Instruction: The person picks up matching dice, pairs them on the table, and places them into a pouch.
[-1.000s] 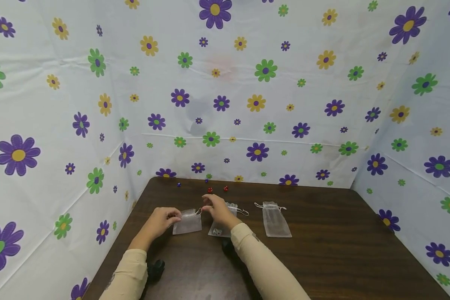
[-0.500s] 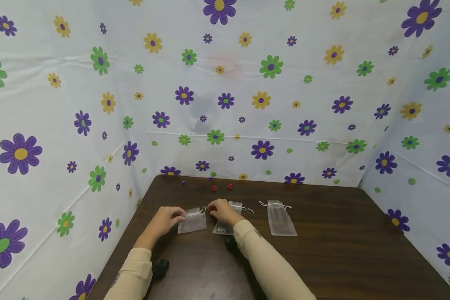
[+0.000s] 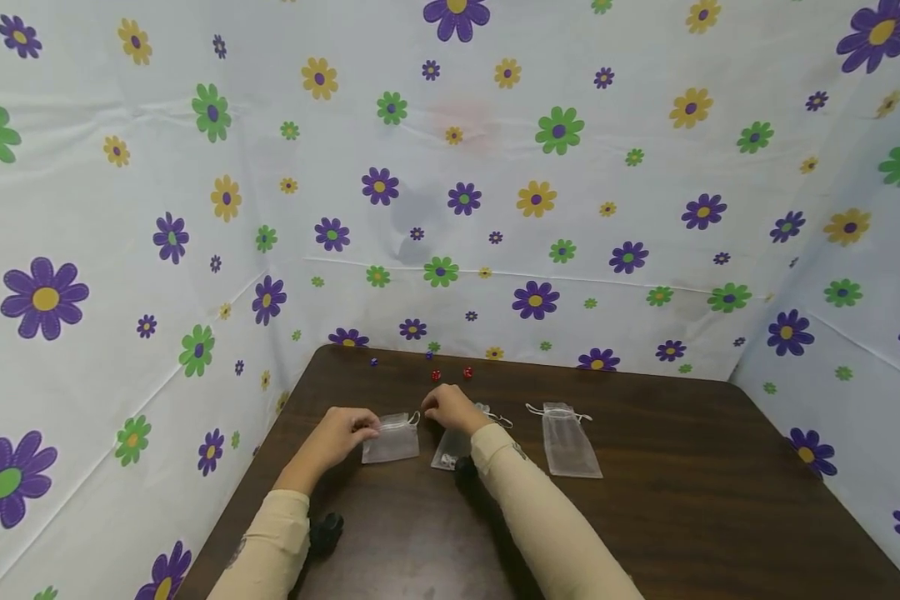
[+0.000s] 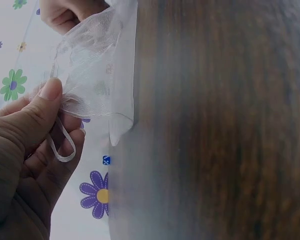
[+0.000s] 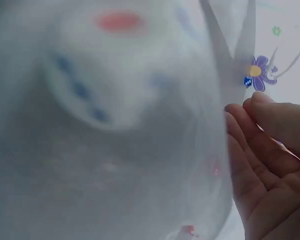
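Head view: The left pouch (image 3: 392,442) lies on the table (image 3: 682,500) in front of me, its gathered mouth pointing away and its base towards me; as it shows, its longer spread runs left to right. My left hand (image 3: 345,435) is at its left end. My right hand (image 3: 453,408) extends over the middle pouch (image 3: 447,444), which contains white dice (image 3: 448,460).

Left wrist view: My left thumb and fingers pinch the left pouch at its mouth; a drawstring loop (image 4: 65,157) hangs beside them. I judge the step in hand to be working this mouth; the next move would call for a matching grip at its right end.

Right wrist view: My right thumb and fingertips are set close together; whether they hold anything, I cannot tell.
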A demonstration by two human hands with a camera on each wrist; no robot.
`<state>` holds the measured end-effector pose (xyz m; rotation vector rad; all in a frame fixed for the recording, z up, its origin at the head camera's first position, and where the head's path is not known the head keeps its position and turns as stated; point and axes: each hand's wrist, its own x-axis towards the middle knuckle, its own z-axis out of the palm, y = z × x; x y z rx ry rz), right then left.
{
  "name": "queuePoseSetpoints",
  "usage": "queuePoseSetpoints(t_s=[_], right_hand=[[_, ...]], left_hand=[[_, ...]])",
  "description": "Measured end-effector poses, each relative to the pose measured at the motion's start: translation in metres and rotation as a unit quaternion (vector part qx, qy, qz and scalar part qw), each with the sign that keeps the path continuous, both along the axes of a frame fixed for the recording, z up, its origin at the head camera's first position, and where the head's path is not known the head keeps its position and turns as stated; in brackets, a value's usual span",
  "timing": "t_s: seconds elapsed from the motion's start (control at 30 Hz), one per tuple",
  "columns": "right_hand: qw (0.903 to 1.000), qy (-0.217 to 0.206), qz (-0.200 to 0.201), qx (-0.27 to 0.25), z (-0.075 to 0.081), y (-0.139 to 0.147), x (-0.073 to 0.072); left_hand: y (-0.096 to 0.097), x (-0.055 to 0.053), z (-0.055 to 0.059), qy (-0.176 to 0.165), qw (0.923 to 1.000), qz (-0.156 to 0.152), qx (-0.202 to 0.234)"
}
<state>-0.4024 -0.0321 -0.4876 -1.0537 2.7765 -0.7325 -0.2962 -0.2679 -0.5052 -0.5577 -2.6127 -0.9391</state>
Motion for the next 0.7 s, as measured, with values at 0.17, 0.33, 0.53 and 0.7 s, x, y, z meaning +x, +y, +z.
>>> queuePoseSetpoints(t_s=[0.17,0.33,0.53,0.7], right_hand=[[0.9987,-0.003,-0.036,-0.035,0.003,-0.001,-0.020],[0.9931,-0.007,-0.083,-0.083,0.004,0.001,-0.041],[0.9875,-0.015,-0.103,-0.118,0.003,0.003,-0.064],[0.9850,-0.036,-0.125,-0.113,-0.003,0.000,-0.079]], left_hand=[[0.001,-0.001,0.001,-0.013,0.9999,0.000,-0.003],[0.001,-0.003,-0.001,-0.020,0.9998,0.008,-0.004],[0.002,-0.005,-0.002,-0.026,0.9996,0.008,0.002],[0.002,-0.005,-0.002,-0.030,0.9994,0.010,0.014]])
